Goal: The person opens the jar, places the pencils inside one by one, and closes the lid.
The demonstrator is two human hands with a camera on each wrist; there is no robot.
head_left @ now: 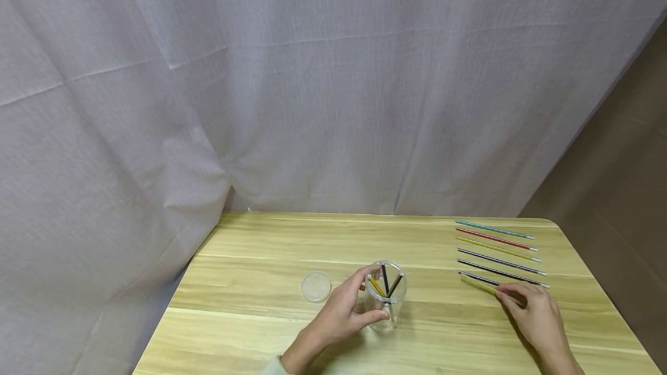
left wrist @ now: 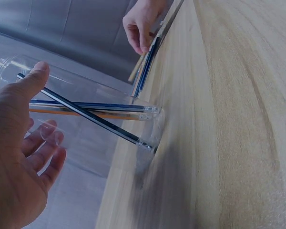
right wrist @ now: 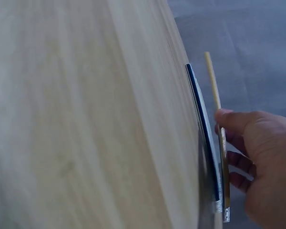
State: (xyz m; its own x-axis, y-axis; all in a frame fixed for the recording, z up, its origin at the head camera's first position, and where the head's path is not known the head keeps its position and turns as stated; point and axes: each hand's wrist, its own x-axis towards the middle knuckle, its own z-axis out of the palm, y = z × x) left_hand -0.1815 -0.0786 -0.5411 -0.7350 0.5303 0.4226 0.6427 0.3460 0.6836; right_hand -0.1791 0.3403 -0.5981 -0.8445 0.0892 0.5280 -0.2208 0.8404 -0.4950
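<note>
My left hand (head_left: 339,312) grips a clear plastic jar (head_left: 383,320), thumb on the near side and fingers behind it. Three pencils lean inside: a yellow one (head_left: 376,286) and two dark ones, their eraser ends down at the jar's bottom in the left wrist view. The jar (left wrist: 90,148) stands upright on the table. Off to the right, my right hand (head_left: 537,312) pinches a yellow pencil (head_left: 478,284) between thumb and fingers. In the right wrist view this pencil (right wrist: 212,78) is raised off the tabletop, beside a dark blue pencil (right wrist: 205,129).
Pencils lie in a row at the table's right: a teal one (head_left: 492,229), a red one (head_left: 495,238), another yellow one (head_left: 497,249) and several dark ones. A round clear lid (head_left: 315,286) lies left of the jar. Grey curtain (head_left: 333,103) hangs behind the wooden table (head_left: 260,282).
</note>
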